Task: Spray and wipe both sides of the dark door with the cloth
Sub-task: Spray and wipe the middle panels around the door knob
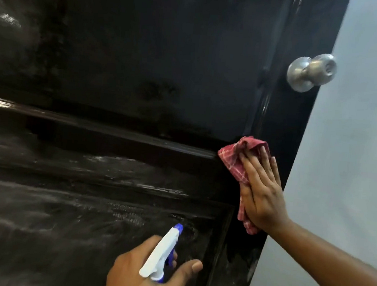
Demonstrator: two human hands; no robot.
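- The dark, glossy panelled door (145, 56) fills most of the view. Its right edge stands against a pale grey wall (358, 137).
- A round, brushed silver metal doorknob (311, 70) sits on the door's right vertical stile, well above the cloth.
- The red cloth with a thin white line pattern (232, 163) lies flat against that stile, at the level of the horizontal rail between the upper and lower panels.
- The right hand (261, 192) lies on the cloth with the palm flat and the fingers extended upward, pressing the cloth to the door. The fingers are not curled round it. A fold of cloth covers the fingertips at the top.
- The cloth projects past the hand on the left side, above the fingers and below the heel of the palm.
- The left hand (145, 278) is at the lower centre of the view, in front of the lower panel. It grips the white spray bottle head with a blue nozzle and trigger (161, 256).
- The nozzle points up and toward the lower panel. The thumb is extended to the right of the bottle head. The bottle body is hidden by the hand.
- The lower panel and middle rail show pale, streaky wet marks.
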